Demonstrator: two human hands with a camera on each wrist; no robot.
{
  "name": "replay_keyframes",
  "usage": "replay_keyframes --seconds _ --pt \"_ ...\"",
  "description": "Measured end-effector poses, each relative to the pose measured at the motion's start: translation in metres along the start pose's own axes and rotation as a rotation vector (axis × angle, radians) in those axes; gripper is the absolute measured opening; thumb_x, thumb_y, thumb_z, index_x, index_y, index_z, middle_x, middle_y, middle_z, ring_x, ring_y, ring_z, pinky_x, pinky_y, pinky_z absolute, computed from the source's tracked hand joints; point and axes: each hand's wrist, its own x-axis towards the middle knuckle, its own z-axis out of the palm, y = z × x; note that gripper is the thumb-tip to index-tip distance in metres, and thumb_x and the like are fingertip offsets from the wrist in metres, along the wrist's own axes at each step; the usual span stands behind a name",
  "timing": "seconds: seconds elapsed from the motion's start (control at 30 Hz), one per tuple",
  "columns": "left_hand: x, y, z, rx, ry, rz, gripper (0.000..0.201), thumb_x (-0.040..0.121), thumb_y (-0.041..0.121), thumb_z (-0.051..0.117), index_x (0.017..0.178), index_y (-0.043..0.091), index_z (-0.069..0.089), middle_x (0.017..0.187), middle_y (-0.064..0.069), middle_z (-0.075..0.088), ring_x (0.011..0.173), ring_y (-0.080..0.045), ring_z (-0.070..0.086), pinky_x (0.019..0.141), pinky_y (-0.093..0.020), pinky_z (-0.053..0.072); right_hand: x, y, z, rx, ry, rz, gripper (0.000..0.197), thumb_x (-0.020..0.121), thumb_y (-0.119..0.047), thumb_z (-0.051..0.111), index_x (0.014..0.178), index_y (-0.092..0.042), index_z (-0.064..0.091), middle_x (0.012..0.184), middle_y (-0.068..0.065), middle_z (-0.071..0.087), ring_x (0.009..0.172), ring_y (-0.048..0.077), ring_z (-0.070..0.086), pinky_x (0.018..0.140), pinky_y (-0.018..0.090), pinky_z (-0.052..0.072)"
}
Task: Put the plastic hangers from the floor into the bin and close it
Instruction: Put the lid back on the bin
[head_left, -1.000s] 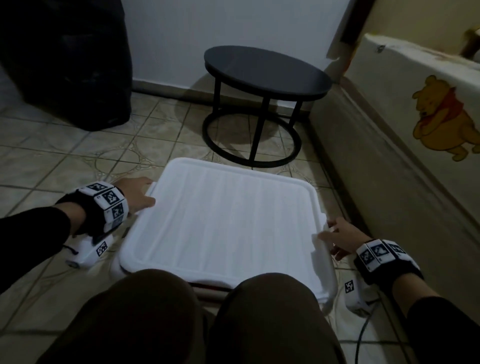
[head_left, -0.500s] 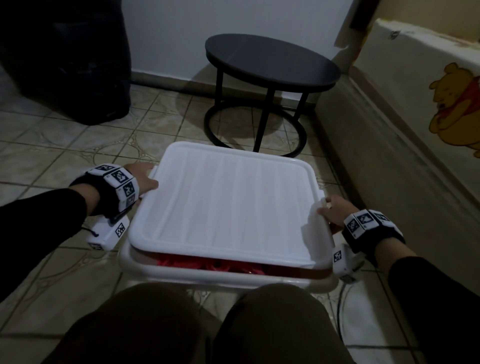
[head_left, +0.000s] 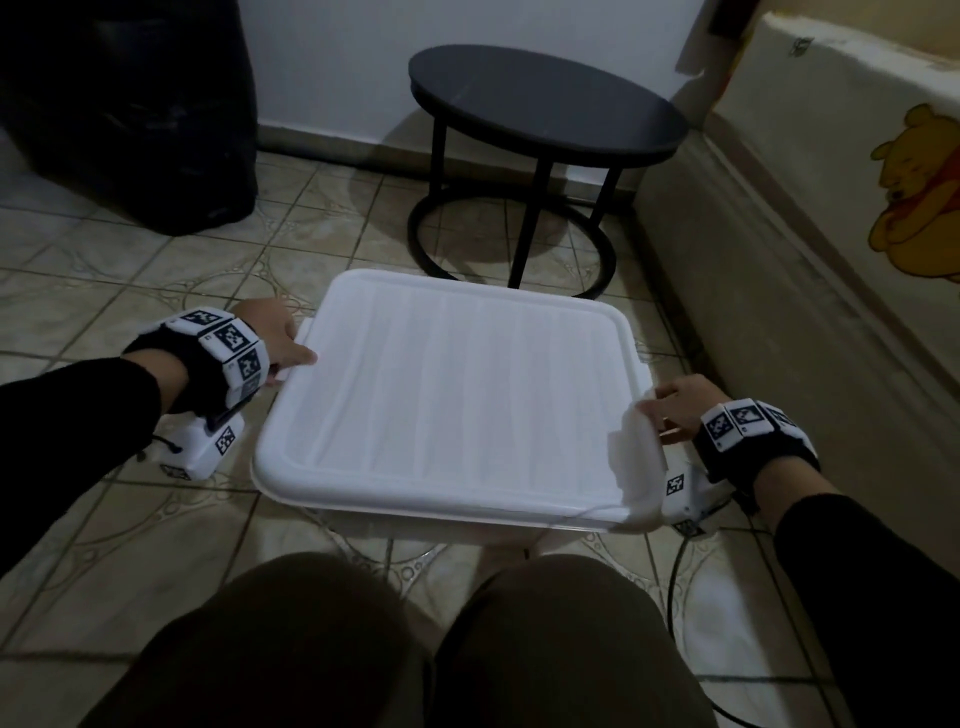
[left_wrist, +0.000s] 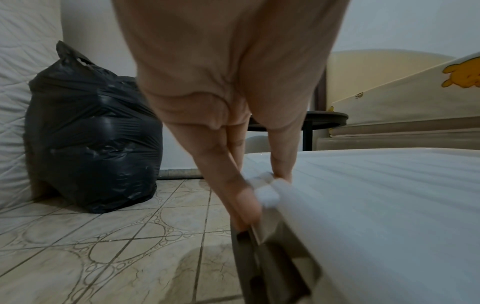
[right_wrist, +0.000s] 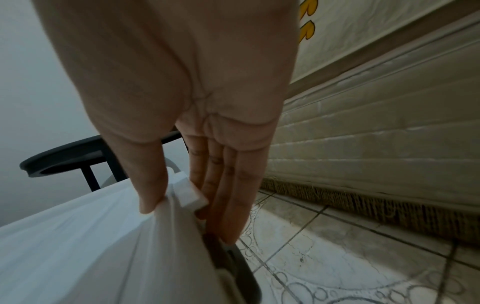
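Nearest the camera, the person's two knees (head_left: 405, 639) in dark trousers rest over a tiled floor (head_left: 104, 519) patterned with circles. Just beyond them a white ribbed lid (head_left: 457, 395) lies flat over the bin (left_wrist: 262, 253), whose grey side shows under the lid's edge in the left wrist view. The lid is nearly square, its ribs running away from the person; the near right corner looks lifted and buckled. No hangers are visible.

The left hand (head_left: 275, 338) holds the lid's left edge at a small tab, thumb on top, fingers (left_wrist: 233, 193) reaching down its side, pinching it. The right hand (head_left: 670, 410) holds the right edge the same way, thumb (right_wrist: 150, 185) on top of the lid, fingers (right_wrist: 228, 197) straight down beside a tab. Both forearms wear dark sleeves and marker-covered wrist bands.

Farther off stand a round black side table (head_left: 540, 98) at centre, a black rubbish bag (head_left: 130, 104) to the left, and a mattress (head_left: 810, 249) with a yellow bear picture along the right, against a pale wall.
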Motion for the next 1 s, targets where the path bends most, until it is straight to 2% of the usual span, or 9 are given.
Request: replay_keyframes --seconds 0.13,0.2,0.3,0.37,0.5,0.63,0.83,0.9,1.0 --pt "-0.011 -0.006 0.004 0.054 0.026 0.007 0.029 0.083 0.028 0.074 0.075 0.006 0.057 0.086 -0.026 0.070 0.073 -0.037 0.070 0.071 -0.044 0.057 -0.010 0.002 0.005 0.013 0.026 -0.013 0.020 0.086 -0.012 0.066 0.071 -0.010 0.053 0.079 0.014 0.062 0.080 0.034 0.064 0.079 0.049 0.056" --pt "-0.015 -0.005 0.007 0.121 0.058 0.025 0.032 0.085 0.032 0.071 0.072 0.011 0.051 0.089 -0.025 0.071 0.079 -0.036 0.069 0.074 -0.040 0.055 -0.008 0.005 0.007 -0.049 0.074 -0.032 0.020 0.083 -0.019 0.070 0.070 -0.012 0.057 0.085 0.017 0.066 0.083 0.035 0.066 0.079 0.050 0.056" --pt "-0.014 -0.008 0.008 0.091 0.078 0.026 0.028 0.084 0.034 0.071 0.084 0.007 0.062 0.090 -0.022 0.071 0.078 -0.034 0.068 0.076 -0.043 0.057 0.007 0.017 0.011 -0.120 0.125 -0.081 0.025 0.078 -0.027 0.074 0.091 -0.007 0.069 0.099 0.018 0.070 0.090 0.037 0.066 0.083 0.049 0.055" --pt "-0.010 -0.012 0.010 0.026 0.073 0.001 0.034 0.083 0.033 0.072 0.094 0.002 0.067 0.095 -0.020 0.070 0.081 -0.033 0.067 0.077 -0.044 0.057 0.004 0.018 0.013 -0.063 0.118 -0.077 0.027 0.080 -0.025 0.073 0.100 -0.009 0.067 0.100 0.016 0.068 0.091 0.036 0.065 0.083 0.049 0.055" --pt "-0.006 -0.015 0.026 -0.017 -0.017 -0.052 0.039 0.096 0.035 0.053 0.111 -0.001 0.058 0.114 -0.022 0.063 0.100 -0.036 0.061 0.080 -0.037 0.050 -0.006 0.018 0.012 0.156 -0.016 -0.004 0.015 0.091 -0.018 0.062 0.104 -0.013 0.056 0.097 0.015 0.062 0.084 0.031 0.062 0.071 0.041 0.055" --pt "-0.007 -0.017 0.041 0.045 -0.016 -0.096 0.056 0.099 0.042 0.043 0.135 -0.001 0.042 0.132 -0.022 0.052 0.113 -0.036 0.054 0.081 -0.032 0.040 -0.009 0.032 0.008 0.248 -0.149 0.062 0.030 0.091 -0.026 0.060 0.112 -0.003 0.061 0.101 0.011 0.067 0.090 0.026 0.064 0.073 0.039 0.056" --pt "-0.011 -0.029 0.056 0.101 0.074 -0.083 0.061 0.099 0.051 0.032 0.127 -0.001 0.041 0.114 -0.023 0.058 0.096 -0.036 0.059 0.071 -0.036 0.042 -0.018 0.064 0.015 0.187 -0.303 0.070 0.039 0.076 -0.036 0.077 0.107 -0.022 0.057 0.104 0.004 0.067 0.096 0.023 0.066 0.066 0.036 0.056" --pt "-0.012 -0.029 0.060 0.090 0.131 -0.086 0.058 0.099 0.050 0.031 0.124 -0.001 0.043 0.113 -0.025 0.059 0.097 -0.039 0.059 0.076 -0.039 0.043 -0.019 0.074 0.023 0.227 -0.282 0.025 0.048 0.076 -0.038 0.076 0.116 -0.016 0.058 0.108 0.006 0.068 0.095 0.026 0.068 0.067 0.037 0.057" --pt "-0.013 -0.030 0.064 0.047 0.173 -0.081 0.058 0.099 0.049 0.032 0.122 -0.002 0.045 0.112 -0.028 0.059 0.099 -0.041 0.058 0.081 -0.042 0.044 -0.024 0.079 0.030 0.317 -0.208 -0.043 0.049 0.081 -0.031 0.071 0.120 -0.005 0.059 0.104 0.014 0.071 0.094 0.034 0.068 0.081 0.051 0.056"
